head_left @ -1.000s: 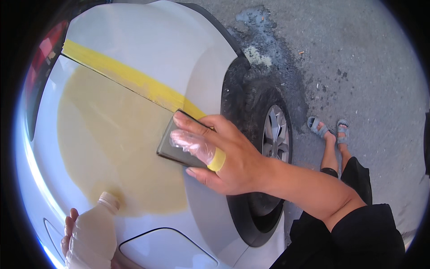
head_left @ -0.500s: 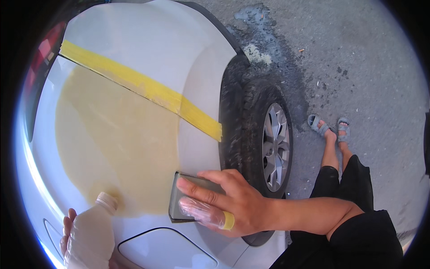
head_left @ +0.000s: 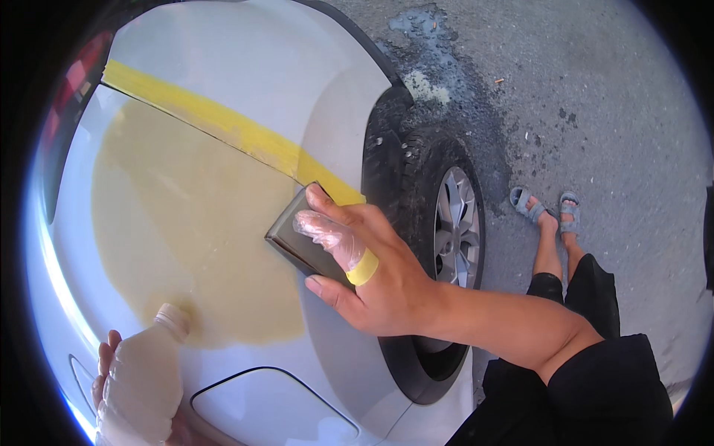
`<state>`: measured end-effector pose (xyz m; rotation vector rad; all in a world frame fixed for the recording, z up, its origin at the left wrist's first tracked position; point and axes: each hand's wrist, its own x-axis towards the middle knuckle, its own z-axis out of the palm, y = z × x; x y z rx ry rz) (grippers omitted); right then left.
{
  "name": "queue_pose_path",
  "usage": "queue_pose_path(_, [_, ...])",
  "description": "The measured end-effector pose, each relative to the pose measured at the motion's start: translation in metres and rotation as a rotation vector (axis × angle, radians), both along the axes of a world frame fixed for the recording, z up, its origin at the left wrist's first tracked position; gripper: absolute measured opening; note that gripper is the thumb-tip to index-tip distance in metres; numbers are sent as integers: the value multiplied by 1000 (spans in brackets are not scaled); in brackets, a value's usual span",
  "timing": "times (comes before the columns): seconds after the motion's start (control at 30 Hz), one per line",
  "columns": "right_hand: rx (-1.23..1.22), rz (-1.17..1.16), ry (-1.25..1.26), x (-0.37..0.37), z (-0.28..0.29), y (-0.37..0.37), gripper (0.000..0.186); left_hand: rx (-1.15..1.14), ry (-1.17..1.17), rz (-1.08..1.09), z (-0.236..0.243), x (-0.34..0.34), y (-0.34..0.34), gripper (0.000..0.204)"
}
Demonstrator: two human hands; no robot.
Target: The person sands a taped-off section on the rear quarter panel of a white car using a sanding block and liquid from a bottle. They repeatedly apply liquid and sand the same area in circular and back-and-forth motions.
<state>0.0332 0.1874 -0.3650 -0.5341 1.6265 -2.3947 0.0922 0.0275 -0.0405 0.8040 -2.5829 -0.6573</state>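
Note:
My right hand grips a dark grey rectangular sanding block against the car panel, close to the lower end of a yellow tape strip. One finger of this hand is wrapped in clear plastic, bound with yellow tape. A large tan filler patch covers much of the white car panel. At the lower left my left hand is closed around a cloudy, dented plastic bottle, tilted with its neck over the patch's lower edge. Part of the left hand is hidden behind the bottle.
A wheel in a black arch sits right of the panel. Below the patch is a rounded fuel flap. Wet stains mark the grey pavement. My sandalled feet stand at the right. A red tail light shows upper left.
My right hand has moved the sanding block up the panel toward the tape and turned it. The left hand and bottle have shifted slightly up and left in view.

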Motion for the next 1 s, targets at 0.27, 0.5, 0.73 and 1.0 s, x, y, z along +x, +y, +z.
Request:
queue_pose_path(0.27, [33, 54, -85, 0, 15, 6, 71, -215, -243, -382, -1, 4, -14, 110])
queue_pose_path(0.5, [-100, 173, -72, 57, 52, 42, 79, -198, -294, -439, 5, 7, -13, 110])
queue_pose_path(0.73, [-78, 161, -109, 52, 49, 36, 79, -172, -250, -430, 1, 5, -23, 111])
queue_pose_path(1.0, [2, 89, -119, 2, 27, 9, 73, -184, -268, -441, -3, -1, -21, 110])
